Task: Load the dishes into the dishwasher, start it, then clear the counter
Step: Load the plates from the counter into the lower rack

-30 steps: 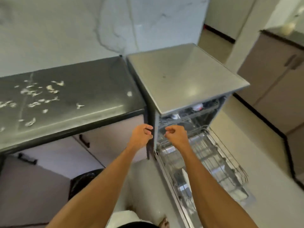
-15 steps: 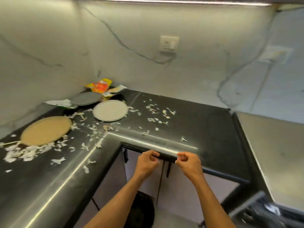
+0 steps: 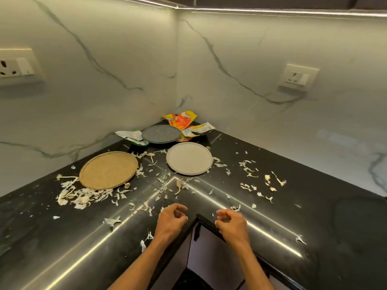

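Head view, looking down: both hands hover low over the inner corner of the black table (image 3: 314, 216), left hand (image 3: 170, 219) and right hand (image 3: 230, 225) a little apart, fingers loosely curled and gripping nothing. Just beyond them, pale peel scraps (image 3: 83, 195) lie scattered across the top. Further in, three plates sit flat: a tan plate (image 3: 109, 170) off to the left, a white plate (image 3: 189, 158) near the middle, and behind it a grey plate (image 3: 161, 133) tucked into the corner, with crumpled wrappers (image 3: 182, 120) poking out beside and behind it. No sign of the dishwasher from here. I'd say I'm on the loading step, going for the dishes, and the scraps and wrappers wait for the clearing at the end. Next comes a reach over the scraps to the white plate, the closest one. It lies flat, so my fingertips need to get under the rim to lift it cleanly.
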The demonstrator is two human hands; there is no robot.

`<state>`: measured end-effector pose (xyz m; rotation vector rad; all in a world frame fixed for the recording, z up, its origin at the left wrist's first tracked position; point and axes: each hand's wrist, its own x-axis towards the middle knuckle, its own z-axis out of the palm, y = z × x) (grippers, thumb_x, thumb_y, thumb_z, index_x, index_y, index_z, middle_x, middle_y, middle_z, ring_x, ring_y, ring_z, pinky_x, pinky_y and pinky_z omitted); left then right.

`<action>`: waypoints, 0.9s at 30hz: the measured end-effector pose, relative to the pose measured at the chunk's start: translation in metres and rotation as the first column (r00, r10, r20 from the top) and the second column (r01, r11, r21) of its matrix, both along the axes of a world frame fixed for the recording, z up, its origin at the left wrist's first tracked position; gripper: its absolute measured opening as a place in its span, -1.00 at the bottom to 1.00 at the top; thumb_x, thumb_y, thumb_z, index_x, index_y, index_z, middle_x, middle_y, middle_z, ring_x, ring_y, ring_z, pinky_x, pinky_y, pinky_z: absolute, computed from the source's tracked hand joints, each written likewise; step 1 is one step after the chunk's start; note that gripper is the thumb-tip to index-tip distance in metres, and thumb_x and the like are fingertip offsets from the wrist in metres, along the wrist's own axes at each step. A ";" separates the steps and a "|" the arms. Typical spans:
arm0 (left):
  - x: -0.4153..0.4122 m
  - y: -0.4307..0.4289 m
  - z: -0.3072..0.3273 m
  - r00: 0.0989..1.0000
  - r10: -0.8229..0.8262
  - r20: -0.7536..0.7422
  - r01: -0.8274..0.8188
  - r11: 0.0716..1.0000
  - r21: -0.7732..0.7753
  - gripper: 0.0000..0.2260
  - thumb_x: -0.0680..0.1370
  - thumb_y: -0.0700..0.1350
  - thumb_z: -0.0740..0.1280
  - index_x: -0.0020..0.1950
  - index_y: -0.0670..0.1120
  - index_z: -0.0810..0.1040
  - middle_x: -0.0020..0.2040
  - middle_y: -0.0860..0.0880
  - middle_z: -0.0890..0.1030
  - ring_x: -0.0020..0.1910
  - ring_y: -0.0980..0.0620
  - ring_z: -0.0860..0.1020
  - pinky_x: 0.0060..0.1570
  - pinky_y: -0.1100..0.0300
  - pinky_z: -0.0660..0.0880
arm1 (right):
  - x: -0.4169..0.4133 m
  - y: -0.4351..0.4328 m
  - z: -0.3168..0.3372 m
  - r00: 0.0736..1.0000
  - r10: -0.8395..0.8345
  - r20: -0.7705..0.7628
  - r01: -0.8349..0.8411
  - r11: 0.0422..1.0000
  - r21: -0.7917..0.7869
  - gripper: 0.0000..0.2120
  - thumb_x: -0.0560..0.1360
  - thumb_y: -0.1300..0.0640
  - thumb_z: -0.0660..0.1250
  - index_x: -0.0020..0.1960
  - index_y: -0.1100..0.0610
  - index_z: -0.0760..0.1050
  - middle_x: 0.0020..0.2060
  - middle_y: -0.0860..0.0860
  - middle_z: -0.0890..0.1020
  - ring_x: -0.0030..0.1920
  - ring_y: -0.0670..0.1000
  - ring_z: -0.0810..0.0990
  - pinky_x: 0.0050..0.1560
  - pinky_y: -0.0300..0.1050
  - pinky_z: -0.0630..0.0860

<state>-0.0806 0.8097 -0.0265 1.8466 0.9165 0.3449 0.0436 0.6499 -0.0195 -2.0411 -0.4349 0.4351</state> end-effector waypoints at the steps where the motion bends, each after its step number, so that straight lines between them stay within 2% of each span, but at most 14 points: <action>1: 0.005 0.007 -0.001 1.000 0.020 0.001 -0.020 1.000 0.002 -0.80 0.41 -0.18 0.41 -0.03 0.09 0.61 -0.20 0.05 0.64 -0.20 0.12 0.62 -0.13 0.05 0.63 | 0.010 0.009 0.000 1.000 0.013 -0.004 -0.013 1.000 0.002 -0.74 0.36 0.31 0.44 -0.05 0.00 0.62 -0.19 -0.06 0.66 -0.13 -0.07 0.66 -0.03 -0.03 0.65; 8: 0.063 0.050 0.006 0.980 0.197 0.010 -0.197 0.980 0.020 -0.82 0.43 -0.18 0.43 -0.05 0.06 0.60 -0.15 0.02 0.63 -0.14 0.07 0.60 -0.09 -0.02 0.62 | 0.101 0.067 0.004 0.996 0.084 -0.008 -0.084 0.996 0.021 -0.76 0.38 0.32 0.42 -0.04 0.04 0.64 -0.20 -0.05 0.67 -0.15 -0.04 0.66 -0.06 -0.03 0.65; 12: 0.092 0.069 0.013 0.955 0.297 -0.003 -0.297 0.954 0.028 -0.86 0.48 -0.14 0.42 0.02 0.02 0.59 -0.11 0.04 0.61 -0.16 0.12 0.59 -0.19 0.13 0.61 | 0.143 0.094 0.007 0.993 0.120 0.011 -0.120 0.993 -0.013 -0.75 0.39 0.31 0.41 -0.02 0.03 0.62 -0.15 -0.03 0.66 -0.10 -0.05 0.64 -0.07 -0.15 0.59; 13: 0.098 0.074 0.013 0.947 0.322 -0.013 -0.321 0.947 0.029 -0.85 0.48 -0.13 0.42 0.03 0.03 0.58 -0.09 0.04 0.61 -0.15 0.12 0.59 -0.18 0.16 0.60 | 0.152 0.101 0.008 0.992 0.124 0.001 -0.124 0.992 -0.011 -0.75 0.39 0.32 0.41 -0.01 0.04 0.62 -0.14 -0.02 0.66 -0.09 -0.05 0.63 -0.05 -0.12 0.60; 15: 0.108 0.084 0.013 0.931 0.364 -0.029 -0.363 0.931 0.029 -0.81 0.47 -0.14 0.43 0.04 0.06 0.57 -0.03 0.04 0.60 -0.09 0.10 0.58 -0.08 0.09 0.61 | 0.165 0.115 0.009 0.993 0.116 -0.012 -0.116 0.993 -0.006 -0.75 0.39 0.33 0.41 -0.01 0.05 0.63 -0.13 -0.01 0.66 -0.08 -0.04 0.62 0.00 -0.05 0.62; 17: 0.117 0.095 0.012 0.915 0.401 -0.034 -0.400 0.916 0.041 -0.78 0.47 -0.15 0.42 0.07 0.07 0.56 0.04 0.02 0.59 -0.03 0.06 0.58 0.01 0.02 0.60 | 0.177 0.127 0.009 0.993 0.116 -0.010 -0.117 0.993 -0.018 -0.76 0.40 0.31 0.41 0.01 0.07 0.64 -0.10 -0.01 0.66 -0.06 -0.04 0.62 0.01 -0.07 0.60; 19: 0.128 0.108 0.012 0.903 0.428 -0.046 -0.424 0.902 0.081 -0.75 0.48 -0.14 0.41 0.14 0.03 0.56 0.10 0.00 0.59 0.03 0.05 0.55 0.07 0.04 0.55 | 0.191 0.140 0.009 0.992 0.123 0.001 -0.123 0.992 -0.042 -0.75 0.41 0.29 0.40 0.05 0.08 0.64 -0.06 0.00 0.66 -0.02 -0.01 0.61 0.02 -0.08 0.56; 27: 0.154 0.162 0.010 0.874 0.467 -0.133 -0.458 0.884 0.092 -0.65 0.51 -0.11 0.40 0.29 -0.02 0.48 0.28 -0.06 0.52 0.23 -0.05 0.48 0.13 0.04 0.43 | 0.224 0.187 0.023 0.990 0.134 -0.044 -0.138 0.980 -0.140 -0.65 0.48 0.28 0.40 0.25 0.13 0.49 0.16 0.06 0.55 0.05 -0.04 0.43 0.04 -0.06 0.45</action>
